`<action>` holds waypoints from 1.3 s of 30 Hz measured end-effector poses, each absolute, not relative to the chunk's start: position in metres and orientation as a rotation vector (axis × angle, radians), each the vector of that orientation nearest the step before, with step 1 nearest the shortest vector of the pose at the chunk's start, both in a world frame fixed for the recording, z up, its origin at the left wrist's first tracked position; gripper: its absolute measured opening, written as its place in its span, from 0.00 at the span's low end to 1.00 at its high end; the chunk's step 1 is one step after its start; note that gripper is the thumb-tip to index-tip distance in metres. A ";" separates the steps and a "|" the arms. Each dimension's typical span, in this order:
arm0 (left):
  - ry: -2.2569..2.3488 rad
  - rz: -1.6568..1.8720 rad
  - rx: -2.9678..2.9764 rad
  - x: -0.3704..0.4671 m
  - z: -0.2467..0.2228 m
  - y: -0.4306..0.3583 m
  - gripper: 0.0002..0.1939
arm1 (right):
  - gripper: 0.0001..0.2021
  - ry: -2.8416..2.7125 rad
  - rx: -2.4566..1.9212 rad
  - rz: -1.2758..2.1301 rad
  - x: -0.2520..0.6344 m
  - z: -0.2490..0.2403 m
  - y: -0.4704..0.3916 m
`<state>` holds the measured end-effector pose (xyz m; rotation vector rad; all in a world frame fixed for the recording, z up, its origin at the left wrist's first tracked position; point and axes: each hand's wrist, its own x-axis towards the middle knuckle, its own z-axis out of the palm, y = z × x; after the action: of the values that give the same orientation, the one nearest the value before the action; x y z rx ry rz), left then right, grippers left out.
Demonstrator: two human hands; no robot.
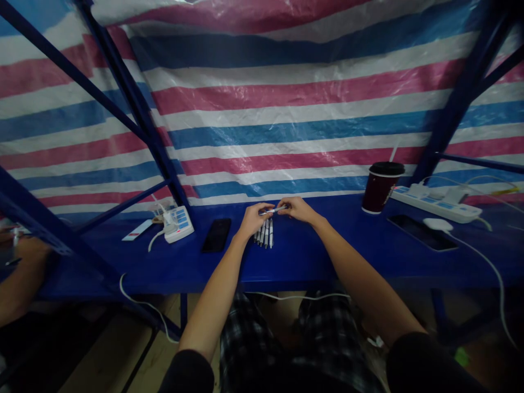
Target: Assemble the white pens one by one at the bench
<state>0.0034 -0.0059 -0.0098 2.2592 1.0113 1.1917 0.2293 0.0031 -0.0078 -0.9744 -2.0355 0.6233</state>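
A pen [273, 210] with a pale barrel lies crosswise between my two hands, just above the blue tabletop. My left hand [254, 219] pinches its left end, and my right hand [299, 209] has the fingers closed on its right end. Below the held pen, several more pens [264, 234] rest side by side in a row on the table, their tips toward me. My left fingers partly cover the upper ends of that row.
A black phone [216, 235] lies left of my hands, near a white power strip [178, 224]. To the right stand a dark lidded cup [381, 187] with a straw, a second phone [422, 232] and a long power strip [437, 204]. Another person's hand [30, 254] is at far left.
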 end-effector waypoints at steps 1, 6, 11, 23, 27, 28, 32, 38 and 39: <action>1.029 1.173 2.275 0.003 -0.010 -0.006 0.14 | 0.12 -2.041 -0.975 0.602 0.229 -0.007 0.003; 1.107 1.020 2.350 0.000 -0.009 -0.005 0.13 | 0.12 -2.092 -1.003 0.514 0.229 -0.003 -0.002; 1.112 1.041 2.457 -0.001 -0.008 -0.004 0.12 | 0.14 -2.109 -1.062 0.582 0.229 -0.002 -0.004; 1.158 1.701 1.962 -0.008 -0.001 0.005 0.27 | 0.17 -1.882 -0.681 1.633 0.202 -0.011 -0.008; 1.108 1.640 1.960 -0.006 -0.001 0.003 0.26 | 0.18 -1.856 -0.665 1.646 0.200 -0.010 -0.011; 1.130 1.611 1.991 -0.006 -0.001 0.002 0.25 | 0.18 -1.858 -0.672 1.642 0.201 -0.010 -0.011; 1.245 1.486 2.116 -0.009 0.001 -0.005 0.23 | 0.18 -1.849 -0.721 1.634 0.202 -0.010 -0.011; 1.313 1.448 2.139 -0.009 0.003 -0.009 0.22 | 0.15 -1.809 -0.765 1.601 0.203 -0.007 -0.013; 1.310 1.446 2.134 -0.009 0.003 -0.009 0.22 | 0.15 -1.805 -0.768 1.599 0.203 -0.007 -0.013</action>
<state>-0.0091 -0.0088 0.0029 2.1336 1.3097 1.4463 0.2027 -0.0135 -0.0075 -0.7683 -1.8055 1.5994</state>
